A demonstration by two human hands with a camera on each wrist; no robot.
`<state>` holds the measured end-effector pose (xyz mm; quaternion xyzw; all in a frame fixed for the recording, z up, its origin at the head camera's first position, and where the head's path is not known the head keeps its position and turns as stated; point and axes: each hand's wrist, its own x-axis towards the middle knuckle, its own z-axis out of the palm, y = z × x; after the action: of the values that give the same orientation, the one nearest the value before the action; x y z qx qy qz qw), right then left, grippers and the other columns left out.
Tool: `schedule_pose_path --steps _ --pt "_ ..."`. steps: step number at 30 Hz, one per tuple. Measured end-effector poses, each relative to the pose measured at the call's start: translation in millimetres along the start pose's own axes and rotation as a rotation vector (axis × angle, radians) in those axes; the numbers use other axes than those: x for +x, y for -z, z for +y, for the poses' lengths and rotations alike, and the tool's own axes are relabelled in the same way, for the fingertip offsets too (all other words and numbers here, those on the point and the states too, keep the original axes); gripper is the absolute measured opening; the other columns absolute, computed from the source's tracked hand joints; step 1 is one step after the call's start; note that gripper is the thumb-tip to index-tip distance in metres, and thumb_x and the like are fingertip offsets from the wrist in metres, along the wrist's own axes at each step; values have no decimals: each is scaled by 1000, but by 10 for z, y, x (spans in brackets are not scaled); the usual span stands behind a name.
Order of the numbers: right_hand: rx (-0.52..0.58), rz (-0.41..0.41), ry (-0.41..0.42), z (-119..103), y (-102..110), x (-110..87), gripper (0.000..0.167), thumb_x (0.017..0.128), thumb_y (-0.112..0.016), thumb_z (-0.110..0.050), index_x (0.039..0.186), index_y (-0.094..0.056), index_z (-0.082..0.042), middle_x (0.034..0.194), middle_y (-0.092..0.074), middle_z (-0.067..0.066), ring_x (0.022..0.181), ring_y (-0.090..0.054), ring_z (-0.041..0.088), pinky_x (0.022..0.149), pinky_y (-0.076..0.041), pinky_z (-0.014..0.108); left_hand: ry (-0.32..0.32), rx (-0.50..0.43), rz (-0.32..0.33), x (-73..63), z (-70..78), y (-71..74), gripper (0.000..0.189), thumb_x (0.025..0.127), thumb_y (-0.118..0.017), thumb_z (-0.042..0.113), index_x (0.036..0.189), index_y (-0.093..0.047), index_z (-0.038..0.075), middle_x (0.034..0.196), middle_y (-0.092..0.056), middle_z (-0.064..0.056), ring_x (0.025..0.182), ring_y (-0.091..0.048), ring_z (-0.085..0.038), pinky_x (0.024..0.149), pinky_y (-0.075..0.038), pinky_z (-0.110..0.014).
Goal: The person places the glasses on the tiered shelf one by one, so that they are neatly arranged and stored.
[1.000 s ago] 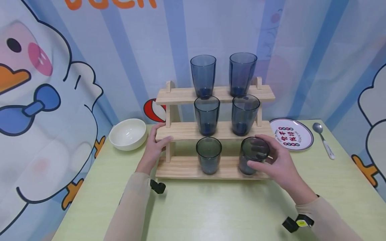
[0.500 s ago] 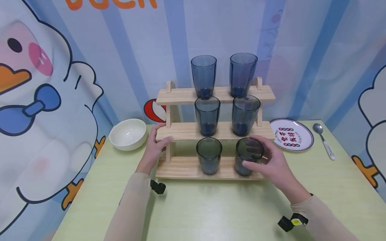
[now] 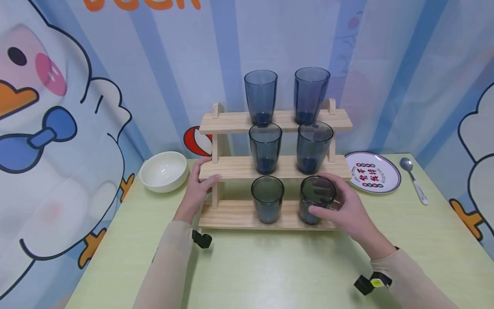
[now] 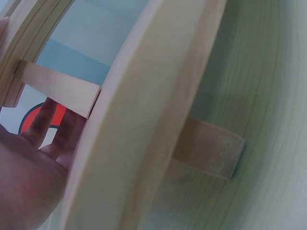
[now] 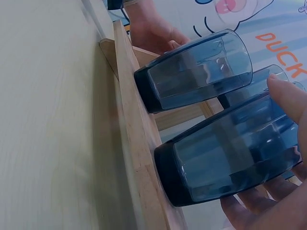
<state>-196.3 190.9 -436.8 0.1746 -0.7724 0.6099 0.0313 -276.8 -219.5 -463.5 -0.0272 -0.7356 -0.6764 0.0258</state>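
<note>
A three-tier wooden rack (image 3: 231, 214) bears two tinted glasses on each shelf. My right hand (image 3: 343, 210) holds the glass (image 3: 314, 201) at the right of the bottom shelf, thumb in front and fingers behind it. In the right wrist view this glass (image 5: 225, 153) stands with its base on the shelf board. My left hand (image 3: 197, 189) grips the left end of the middle shelf (image 3: 227, 168). Left of the held glass is another glass (image 3: 267, 201). Above them stand two middle glasses (image 3: 265, 148) and two top glasses (image 3: 260, 94).
Left of the rack sits a white bowl (image 3: 164, 171). To the right lie a printed plate (image 3: 390, 171) and a spoon (image 3: 414, 182) on the pale green table (image 3: 270, 270). Behind hangs a striped cloth (image 3: 173, 56) with cartoon ducks.
My right hand has shifted the bottom right glass a little to the left, mostly in the first half second. The left hand stays on the rack.
</note>
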Motion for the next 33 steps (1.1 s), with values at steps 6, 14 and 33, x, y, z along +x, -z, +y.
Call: schedule_pose_path --steps 6,14,33 --pt "5 -13 2 14 3 15 77 89 -83 -3 155 -47 -13 144 -56 12 123 -62 18 92 -55 22 4 -3 5 0 2 2 60 101 -69 19 152 -41 31 156 -41 -9 116 -61 -36 105 -49 -58" --pt "28 -35 8 35 9 34 77 89 -82 -1 155 -47 -12 144 -56 11 124 -63 20 94 -55 23 5 -4 4 -3 3 2 60 101 -69 19 152 -41 32 157 -40 -9 116 -61 -36 105 -49 -58" --pt "-56 -79 4 28 141 -14 80 90 -82 -5 159 -43 -14 145 -56 10 127 -60 7 101 -48 18 22 -5 -14 16 -9 27 63 102 -69 21 156 -38 29 158 -38 -10 118 -60 -36 107 -48 -58"
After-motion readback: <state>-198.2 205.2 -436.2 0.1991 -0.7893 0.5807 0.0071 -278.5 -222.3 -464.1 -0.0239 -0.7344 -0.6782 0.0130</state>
